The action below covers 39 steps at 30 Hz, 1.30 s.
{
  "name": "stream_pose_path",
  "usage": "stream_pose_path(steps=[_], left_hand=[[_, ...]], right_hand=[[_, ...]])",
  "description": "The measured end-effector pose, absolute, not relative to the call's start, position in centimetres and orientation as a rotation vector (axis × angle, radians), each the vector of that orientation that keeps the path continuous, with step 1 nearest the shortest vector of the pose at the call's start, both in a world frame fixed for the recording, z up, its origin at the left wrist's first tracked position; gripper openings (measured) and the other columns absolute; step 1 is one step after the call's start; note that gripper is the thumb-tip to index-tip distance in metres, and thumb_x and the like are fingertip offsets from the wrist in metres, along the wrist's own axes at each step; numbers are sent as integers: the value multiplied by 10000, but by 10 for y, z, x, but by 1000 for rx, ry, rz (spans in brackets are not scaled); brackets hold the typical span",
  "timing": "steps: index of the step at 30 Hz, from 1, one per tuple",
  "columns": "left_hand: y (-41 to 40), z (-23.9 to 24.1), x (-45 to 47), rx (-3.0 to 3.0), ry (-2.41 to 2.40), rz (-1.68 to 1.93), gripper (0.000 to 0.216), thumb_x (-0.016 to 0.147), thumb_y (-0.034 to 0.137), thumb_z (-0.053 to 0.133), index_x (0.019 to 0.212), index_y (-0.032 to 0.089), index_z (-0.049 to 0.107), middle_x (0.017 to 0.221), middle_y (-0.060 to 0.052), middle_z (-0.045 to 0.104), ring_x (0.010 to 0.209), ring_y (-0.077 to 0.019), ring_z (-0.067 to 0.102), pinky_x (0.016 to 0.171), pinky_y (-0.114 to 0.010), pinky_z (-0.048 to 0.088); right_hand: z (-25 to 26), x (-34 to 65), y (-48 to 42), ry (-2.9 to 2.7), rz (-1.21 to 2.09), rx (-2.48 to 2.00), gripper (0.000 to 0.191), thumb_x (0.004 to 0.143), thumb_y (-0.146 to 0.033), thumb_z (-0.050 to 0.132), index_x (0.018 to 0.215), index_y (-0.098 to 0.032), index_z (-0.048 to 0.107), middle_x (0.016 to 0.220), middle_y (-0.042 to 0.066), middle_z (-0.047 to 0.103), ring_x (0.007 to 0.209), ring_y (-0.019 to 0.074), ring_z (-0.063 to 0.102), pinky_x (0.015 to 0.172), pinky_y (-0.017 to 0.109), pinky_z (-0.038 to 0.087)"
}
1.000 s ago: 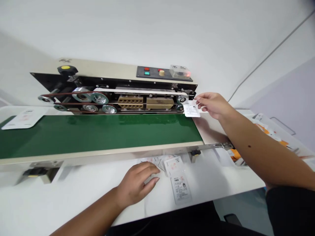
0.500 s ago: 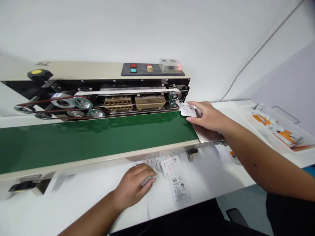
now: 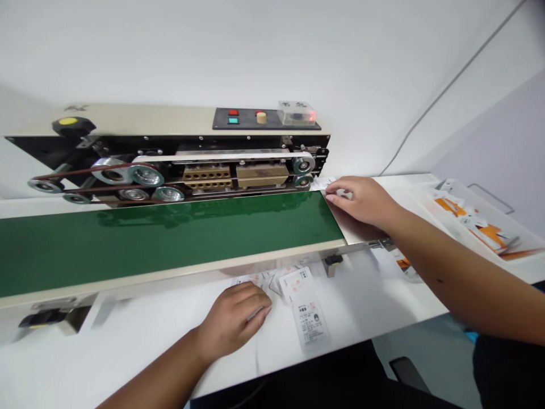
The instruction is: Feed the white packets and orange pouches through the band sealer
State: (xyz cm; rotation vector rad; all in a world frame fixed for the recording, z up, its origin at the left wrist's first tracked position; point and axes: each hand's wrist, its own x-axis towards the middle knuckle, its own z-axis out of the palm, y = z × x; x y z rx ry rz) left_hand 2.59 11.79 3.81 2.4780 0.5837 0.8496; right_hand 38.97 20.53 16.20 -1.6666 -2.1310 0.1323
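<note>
White plastic sachet (image 3: pixel 321 183), flat, pokes out from under the right hand (image 3: pixel 361 200) at centre right of the head view. Its long axis runs roughly level, with the free end pointing left at the gap between the sealing bands (image 3: pixel 242 154) of a band sealer (image 3: pixel 170 153). The fingers (image 3: pixel 336 187) lie curled over it, thumb hidden, so pinching and pressing cannot be told apart. It sits just past the upper right corner of the green conveyor belt (image 3: pixel 170 233), above a steel plate (image 3: pixel 353 227).

Lower centre, the left hand (image 3: pixel 234 315) lies palm down on the white bench (image 3: pixel 361 295), fingers together and gently curled, touching the edge of a loose heap of sachets (image 3: pixel 259 279). Whether it holds one cannot be told. Just right of it, a printed sachet (image 3: pixel 309 318) lies tilted, its long axis running from upper left to lower right.

The belt's cream side rail (image 3: pixel 170 268) stands between the two hands. At far right, orange-printed packets (image 3: pixel 479 227) lie on the bench.
</note>
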Motion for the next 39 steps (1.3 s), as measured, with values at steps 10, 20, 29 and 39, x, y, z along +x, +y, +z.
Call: stream_pose_path(steps=[10,20,29,39], left_hand=[[116,41,26,2544,562,885,154,978,143,526,963,196,671,791,-36,700,711,-172,639,676,-302,532],[115,41,25,2576,536,892,154,973,128,522,963,194,660,798,-37,700,700,-170,632,658,-302,524],[115,39,24,2580,526,933,159,969,126,532,955,195,675,781,-35,692,694,-169,628,650,-298,518],[115,37,24,2604,534,896,156,973,124,526,952,190,666,790,-35,693,694,-173,624,646,-308,511]], right_hand=[[164,411,247,-1974,632,-1944,361,801,-555,770,1001,-254,774,875,59,747,742,224,658,659,316,493],[159,410,250,-2007,196,-1746,279,873,-493,685,866,-233,786,764,34,707,753,212,621,680,302,419],[168,408,204,-2097,-278,-1554,243,943,-257,558,1070,-285,763,1108,49,775,1069,288,682,933,432,508],[158,389,216,-2246,-293,-1417,309,896,-161,551,1136,-245,725,1263,53,730,1170,276,670,1000,444,529]])
